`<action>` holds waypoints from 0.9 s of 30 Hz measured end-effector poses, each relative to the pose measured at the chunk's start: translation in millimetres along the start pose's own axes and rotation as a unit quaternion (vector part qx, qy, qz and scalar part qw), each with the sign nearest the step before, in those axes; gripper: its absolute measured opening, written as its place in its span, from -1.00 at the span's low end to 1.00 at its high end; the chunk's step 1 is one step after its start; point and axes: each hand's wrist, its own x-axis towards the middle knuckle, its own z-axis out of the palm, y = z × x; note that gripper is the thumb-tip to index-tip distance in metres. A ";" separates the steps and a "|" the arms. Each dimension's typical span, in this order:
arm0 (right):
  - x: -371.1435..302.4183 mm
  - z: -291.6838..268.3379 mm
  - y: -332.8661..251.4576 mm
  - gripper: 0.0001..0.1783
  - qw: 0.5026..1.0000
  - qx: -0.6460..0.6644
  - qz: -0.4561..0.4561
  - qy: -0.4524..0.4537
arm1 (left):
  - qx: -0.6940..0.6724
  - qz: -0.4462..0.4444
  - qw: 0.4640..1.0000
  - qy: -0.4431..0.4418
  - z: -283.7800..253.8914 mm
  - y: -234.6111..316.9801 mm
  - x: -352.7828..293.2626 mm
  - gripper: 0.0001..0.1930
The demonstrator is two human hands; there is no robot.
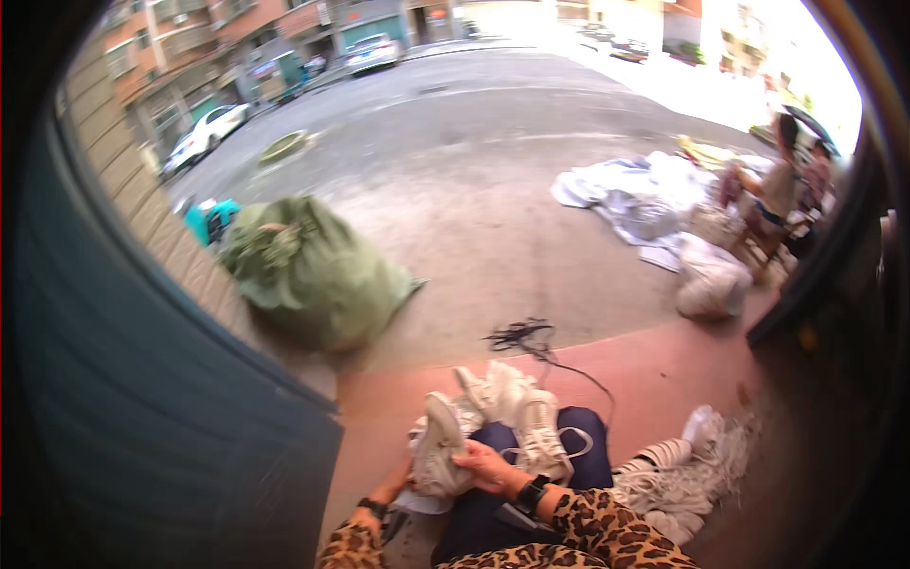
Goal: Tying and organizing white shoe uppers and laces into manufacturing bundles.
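Observation:
Above my lap is an off-white lace-up shoe, tilted with its toe end up. My right hand grips its side with the thumb and fingers. My left hand holds it from the other side, its fingers mostly hidden behind the shoe. Another cream shoe with loose laces lies on my navy trousers, just right of the held one. Beyond them more pale shoes are bunched near my knees; I cannot make out how they overlap.
To my right lies a heap of white laces. A black cord trails over the floor ahead. A stuffed green sack stands left, beside a dark door panel. White sacks and seated people are at the right.

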 end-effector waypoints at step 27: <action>-155.6 -93.3 -42.8 -0.67 0.979 0.033 -0.091 0.177 | 0.555 0.289 0.774 0.097 234.8 126.5 -94.7 -0.68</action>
